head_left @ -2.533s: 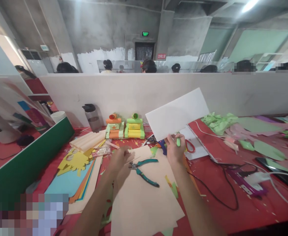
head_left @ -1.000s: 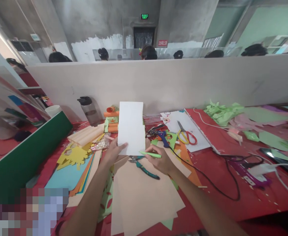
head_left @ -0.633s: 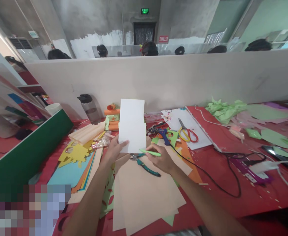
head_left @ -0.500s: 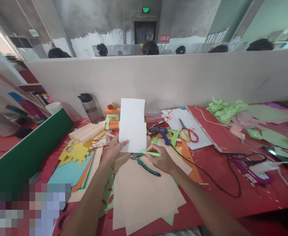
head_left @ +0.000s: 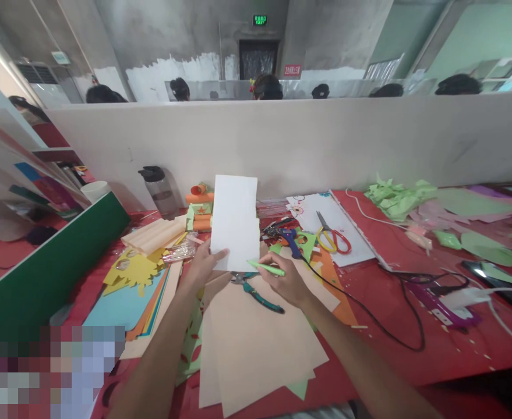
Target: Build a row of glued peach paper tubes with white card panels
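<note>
A blank white sheet of card [head_left: 236,218] is held up over the table, tilted towards me. My left hand [head_left: 204,265] grips its lower left edge, thumb on the front face. My right hand [head_left: 282,282] is closed round a light green pen [head_left: 268,268], whose tip is at the card's lower right part; whether it touches I cannot tell. Below the card, teal-handled pliers [head_left: 260,297] lie on several beige paper sheets [head_left: 264,355]. A blue glue gun [head_left: 291,241] rests to the right of the card, and scissors [head_left: 333,237] with yellow and red handles lie farther right.
A green board [head_left: 55,262] stands at the left, with a dark-lidded bottle [head_left: 159,189] behind. Coloured papers [head_left: 122,305] lie left of my arm. Black cable runs right towards a purple power strip [head_left: 441,305]. A pale partition [head_left: 282,139] closes off the table's back.
The pen tip has shifted slightly up on the card, and the pen tilts more. My left hand and the card have stayed nearly in place.
</note>
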Available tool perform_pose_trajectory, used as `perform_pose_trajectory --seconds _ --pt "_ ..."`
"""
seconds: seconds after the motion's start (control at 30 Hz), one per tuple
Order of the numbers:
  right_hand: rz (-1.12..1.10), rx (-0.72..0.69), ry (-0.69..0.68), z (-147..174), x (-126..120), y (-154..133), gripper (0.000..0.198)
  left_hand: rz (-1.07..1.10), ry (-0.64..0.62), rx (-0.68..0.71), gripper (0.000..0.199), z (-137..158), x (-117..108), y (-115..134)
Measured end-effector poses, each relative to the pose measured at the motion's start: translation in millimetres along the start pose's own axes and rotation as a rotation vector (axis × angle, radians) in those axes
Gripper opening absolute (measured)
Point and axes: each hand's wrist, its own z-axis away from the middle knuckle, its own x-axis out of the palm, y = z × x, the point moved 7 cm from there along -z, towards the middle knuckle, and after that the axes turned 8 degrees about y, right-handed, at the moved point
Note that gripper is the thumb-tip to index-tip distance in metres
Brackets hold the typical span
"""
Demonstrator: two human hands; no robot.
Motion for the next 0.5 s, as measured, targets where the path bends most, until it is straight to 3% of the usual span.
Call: perform_pose_trajectory --seconds 0.13,0.3,0.5 --pt "0.034 -0.004 -0.049 0.6 2.7 0.5 0.009 -0.006 0.003 0.007 0.047 0.9 0.3 1.9" --pt "0.05 -0.025 0.008 -2.9 -1.0 0.4 0.009 0.017 0.004 0.002 0.049 0.3 0.2 1.0" --pt "0.055 -0.039 -0.016 -3.3 0.8 0.6 0.011 -0.004 0.006 0.004 0.049 1.2 0.8 3.7"
